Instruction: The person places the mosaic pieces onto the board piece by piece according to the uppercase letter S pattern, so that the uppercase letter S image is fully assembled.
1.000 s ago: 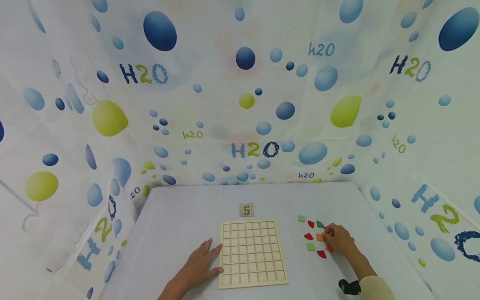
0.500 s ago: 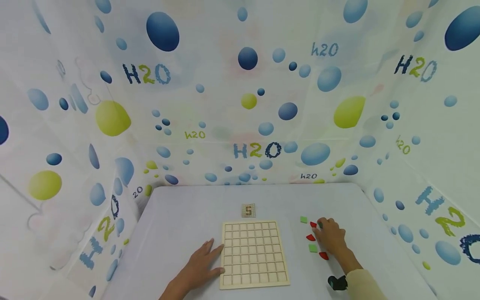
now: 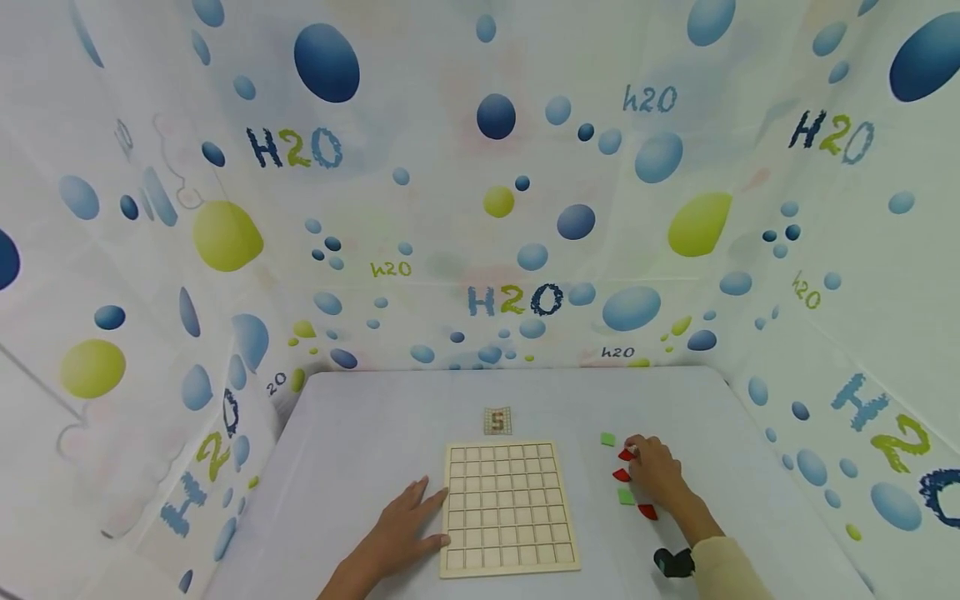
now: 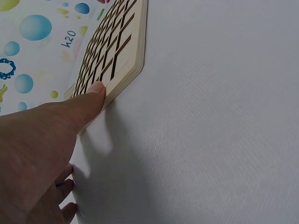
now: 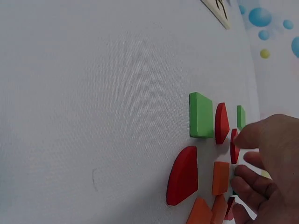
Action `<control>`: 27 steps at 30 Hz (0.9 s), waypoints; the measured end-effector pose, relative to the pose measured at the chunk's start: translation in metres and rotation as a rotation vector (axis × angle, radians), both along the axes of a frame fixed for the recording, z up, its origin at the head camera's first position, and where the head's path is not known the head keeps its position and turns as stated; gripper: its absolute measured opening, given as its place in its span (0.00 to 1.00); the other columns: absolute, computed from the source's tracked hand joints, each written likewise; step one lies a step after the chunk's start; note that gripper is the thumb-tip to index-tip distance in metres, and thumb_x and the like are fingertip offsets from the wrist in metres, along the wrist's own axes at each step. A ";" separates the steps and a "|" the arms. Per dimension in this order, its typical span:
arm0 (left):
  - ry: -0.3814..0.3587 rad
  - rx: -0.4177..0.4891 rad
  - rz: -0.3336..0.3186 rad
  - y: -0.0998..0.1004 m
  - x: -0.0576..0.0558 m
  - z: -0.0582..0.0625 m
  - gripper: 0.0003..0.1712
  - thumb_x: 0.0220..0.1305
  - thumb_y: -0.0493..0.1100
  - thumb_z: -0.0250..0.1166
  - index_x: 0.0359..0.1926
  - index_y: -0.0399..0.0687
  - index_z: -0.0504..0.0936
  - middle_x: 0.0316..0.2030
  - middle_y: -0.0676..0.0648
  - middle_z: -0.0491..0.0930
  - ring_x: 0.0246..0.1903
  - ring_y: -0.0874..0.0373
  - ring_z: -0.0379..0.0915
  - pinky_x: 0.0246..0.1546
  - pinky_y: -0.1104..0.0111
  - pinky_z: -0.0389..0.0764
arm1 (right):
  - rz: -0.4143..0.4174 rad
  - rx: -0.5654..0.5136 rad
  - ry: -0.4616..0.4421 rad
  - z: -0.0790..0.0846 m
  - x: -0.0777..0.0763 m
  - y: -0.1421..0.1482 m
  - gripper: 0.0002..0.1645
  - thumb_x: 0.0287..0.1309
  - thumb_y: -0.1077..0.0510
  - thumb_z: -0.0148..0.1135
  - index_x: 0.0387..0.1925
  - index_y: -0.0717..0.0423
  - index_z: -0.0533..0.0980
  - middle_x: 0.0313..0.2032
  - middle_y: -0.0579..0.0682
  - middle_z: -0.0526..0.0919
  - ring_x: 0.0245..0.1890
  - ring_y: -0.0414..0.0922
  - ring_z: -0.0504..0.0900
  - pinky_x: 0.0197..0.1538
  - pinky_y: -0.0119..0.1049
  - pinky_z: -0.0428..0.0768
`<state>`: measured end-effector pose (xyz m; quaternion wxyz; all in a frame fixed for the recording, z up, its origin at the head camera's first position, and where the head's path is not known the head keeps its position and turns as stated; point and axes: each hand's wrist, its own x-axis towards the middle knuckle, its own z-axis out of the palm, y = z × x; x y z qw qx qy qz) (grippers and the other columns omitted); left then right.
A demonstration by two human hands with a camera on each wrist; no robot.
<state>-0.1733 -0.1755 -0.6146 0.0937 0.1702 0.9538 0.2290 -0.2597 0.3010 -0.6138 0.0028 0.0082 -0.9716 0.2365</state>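
My left hand (image 3: 405, 529) rests with spread fingers along the left edge of a pale wooden grid board (image 3: 510, 508). In the left wrist view, its thumb (image 4: 96, 91) touches the board's rim. To the right of the board, my right hand (image 3: 656, 471) has its thumb and forefinger at a red quarter-circle tile (image 3: 626, 455), seeming to pinch it. That red tile (image 5: 234, 149) is partly behind the thumb in the right wrist view. Beneath the curled other fingers, orange tiles (image 5: 220, 178) and a dark green piece are partly hidden.
Light green square tiles (image 3: 607, 439) and more red quarter-circle tiles (image 3: 647, 512) lie around the right hand. A small gridded card (image 3: 497, 421) marked with a 5-like figure lies behind the board. Patterned curtains (image 3: 420, 208) surround the white tabletop (image 3: 360, 433).
My right hand has moved left from the orange tiles to the red quarter-circle tile, which has turned slightly. The left hand stays on the board's edge. The head view has shifted slightly.
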 end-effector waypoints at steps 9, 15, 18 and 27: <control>-0.008 0.003 0.003 0.000 0.001 -0.001 0.48 0.66 0.71 0.67 0.77 0.50 0.71 0.78 0.28 0.59 0.77 0.27 0.54 0.73 0.32 0.61 | -0.032 0.039 -0.004 0.001 -0.002 -0.005 0.16 0.68 0.54 0.71 0.45 0.60 0.77 0.38 0.58 0.78 0.39 0.54 0.79 0.38 0.56 0.80; -0.022 0.013 0.012 0.000 0.002 -0.002 0.48 0.66 0.71 0.67 0.77 0.51 0.71 0.79 0.29 0.58 0.78 0.27 0.54 0.73 0.32 0.59 | -0.043 -0.061 -0.036 0.004 -0.001 -0.006 0.19 0.68 0.58 0.67 0.54 0.65 0.75 0.44 0.63 0.79 0.44 0.58 0.80 0.42 0.61 0.80; -0.022 0.008 0.012 0.000 0.002 -0.002 0.48 0.66 0.71 0.66 0.77 0.51 0.70 0.79 0.29 0.58 0.78 0.28 0.53 0.74 0.32 0.60 | -0.083 -0.070 -0.053 0.005 -0.002 -0.007 0.22 0.68 0.54 0.67 0.50 0.69 0.72 0.40 0.62 0.77 0.41 0.57 0.78 0.42 0.60 0.78; -0.014 0.015 0.012 0.000 0.001 0.000 0.48 0.65 0.71 0.66 0.77 0.52 0.71 0.79 0.29 0.58 0.78 0.28 0.54 0.74 0.33 0.59 | -0.099 0.021 -0.063 0.004 -0.008 -0.010 0.15 0.68 0.57 0.67 0.45 0.65 0.74 0.40 0.62 0.77 0.41 0.58 0.79 0.44 0.61 0.77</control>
